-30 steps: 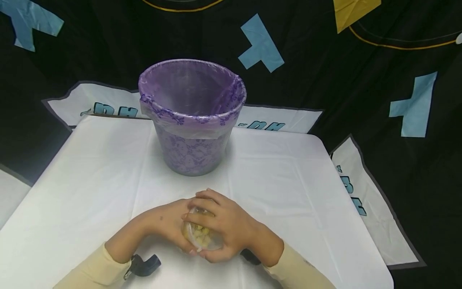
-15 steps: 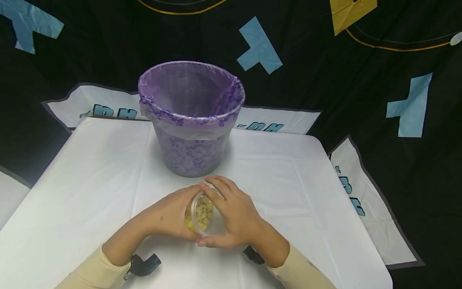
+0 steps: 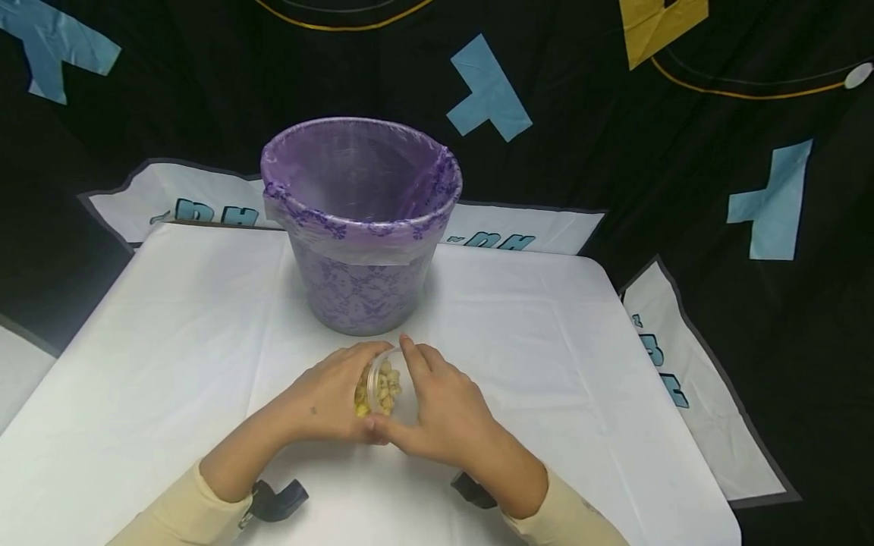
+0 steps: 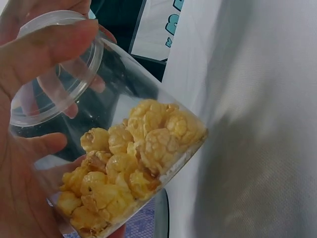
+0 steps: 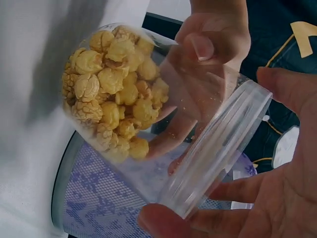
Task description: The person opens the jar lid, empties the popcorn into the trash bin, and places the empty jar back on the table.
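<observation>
A clear plastic jar (image 4: 131,69) lies tilted between my two hands, low over the table. Pale yellow popcorn (image 5: 119,94) fills its lower part. My left hand (image 3: 328,398) holds the jar body, its fingers wrapped round the wall. At the jar's top, a clear lid (image 5: 225,144) is seated on the mouth. The fingertips of my right hand (image 3: 451,413) grip that lid by its rim, spread around it. In the head view both hands hide much of the jar.
A purple patterned bin (image 3: 362,292), lined with a translucent purple bag, stands beyond my hands on the white-covered table (image 3: 532,341). Black cloth (image 3: 580,136) with blue and yellow shapes hangs behind. Dark wrist straps (image 3: 280,502) stick out beneath my forearms.
Both hands have lifted slightly away from me with the jar. My right fingers have shifted from across the lid's top toward its rim, and the jar has tipped further over.
</observation>
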Demonstrator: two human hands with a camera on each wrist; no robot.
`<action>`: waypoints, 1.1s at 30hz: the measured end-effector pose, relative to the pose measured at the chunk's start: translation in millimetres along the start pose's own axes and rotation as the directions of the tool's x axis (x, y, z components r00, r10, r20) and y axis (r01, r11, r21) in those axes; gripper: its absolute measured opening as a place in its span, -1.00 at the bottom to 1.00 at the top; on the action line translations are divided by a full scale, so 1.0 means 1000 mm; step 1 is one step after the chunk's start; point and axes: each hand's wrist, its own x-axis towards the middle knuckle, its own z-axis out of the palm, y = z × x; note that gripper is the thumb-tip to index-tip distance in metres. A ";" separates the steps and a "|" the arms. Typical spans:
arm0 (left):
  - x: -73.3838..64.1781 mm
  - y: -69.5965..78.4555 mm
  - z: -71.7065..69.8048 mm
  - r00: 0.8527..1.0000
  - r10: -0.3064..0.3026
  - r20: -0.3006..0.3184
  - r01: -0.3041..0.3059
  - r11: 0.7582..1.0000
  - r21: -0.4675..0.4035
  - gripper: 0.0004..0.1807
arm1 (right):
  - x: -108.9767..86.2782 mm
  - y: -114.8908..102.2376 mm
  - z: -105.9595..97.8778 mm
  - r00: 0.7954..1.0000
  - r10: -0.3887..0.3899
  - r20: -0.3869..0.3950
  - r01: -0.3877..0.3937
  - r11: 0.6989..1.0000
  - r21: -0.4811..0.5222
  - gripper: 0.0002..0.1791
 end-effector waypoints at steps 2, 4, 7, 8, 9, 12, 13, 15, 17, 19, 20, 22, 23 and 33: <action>0.000 0.000 0.001 1.000 0.000 0.003 0.000 1.000 0.002 0.25 | 0.001 0.001 0.000 1.000 -0.021 -0.003 0.021 1.000 0.002 0.10; 0.000 0.000 0.001 1.000 -0.002 0.010 0.002 1.000 0.000 0.24 | 0.001 0.002 0.000 0.999 -0.050 -0.008 0.050 0.999 0.013 0.07; 0.000 0.000 -0.001 1.000 -0.006 0.025 0.006 1.000 -0.004 0.26 | 0.002 0.004 -0.002 0.995 -0.100 0.003 0.100 0.994 0.033 0.04; 0.000 -0.001 -0.001 0.999 -0.008 0.032 0.008 1.000 -0.006 0.27 | 0.002 0.005 -0.002 0.993 -0.117 0.013 0.117 0.992 0.038 0.03; 0.000 -0.001 -0.002 0.999 -0.010 0.039 0.010 1.000 -0.006 0.27 | 0.003 0.006 -0.003 0.990 -0.136 0.028 0.135 0.990 0.042 0.03; -0.001 -0.002 -0.004 0.998 -0.011 0.064 0.013 1.000 -0.021 0.29 | 0.003 0.010 -0.004 0.976 -0.204 0.074 0.200 0.979 0.047 0.03; -0.001 -0.003 -0.004 0.997 -0.010 0.071 0.012 1.000 -0.027 0.30 | 0.003 0.012 -0.004 0.970 -0.230 0.084 0.227 0.973 0.047 0.03; -0.002 -0.003 -0.005 0.996 -0.008 0.088 0.011 0.999 -0.035 0.31 | 0.004 0.014 -0.004 0.952 -0.291 0.097 0.287 0.957 0.049 0.03; -0.002 -0.003 -0.006 0.995 0.001 0.101 0.003 0.999 -0.043 0.31 | 0.004 0.017 -0.005 0.931 -0.349 0.109 0.345 0.937 0.055 0.04; -0.003 -0.004 -0.006 0.994 0.007 0.108 -0.002 0.999 -0.042 0.31 | 0.004 0.019 -0.005 0.910 -0.394 0.126 0.388 0.919 0.066 0.06; -0.003 -0.004 -0.006 0.994 0.008 0.111 -0.004 0.999 -0.040 0.29 | 0.004 0.020 -0.005 0.901 -0.411 0.136 0.404 0.912 0.077 0.08; -0.002 -0.004 -0.006 0.994 0.016 0.112 -0.012 0.999 -0.039 0.27 | 0.004 0.021 -0.006 0.889 -0.428 0.161 0.417 0.904 0.097 0.11; -0.003 -0.004 -0.006 0.993 0.018 0.113 -0.013 0.999 -0.040 0.25 | 0.004 0.021 -0.005 0.885 -0.433 0.170 0.421 0.901 0.107 0.13; -0.002 -0.004 -0.003 0.994 0.013 0.111 -0.010 1.000 -0.026 0.27 | 0.002 0.018 -0.003 0.924 -0.357 0.137 0.340 0.931 0.130 0.15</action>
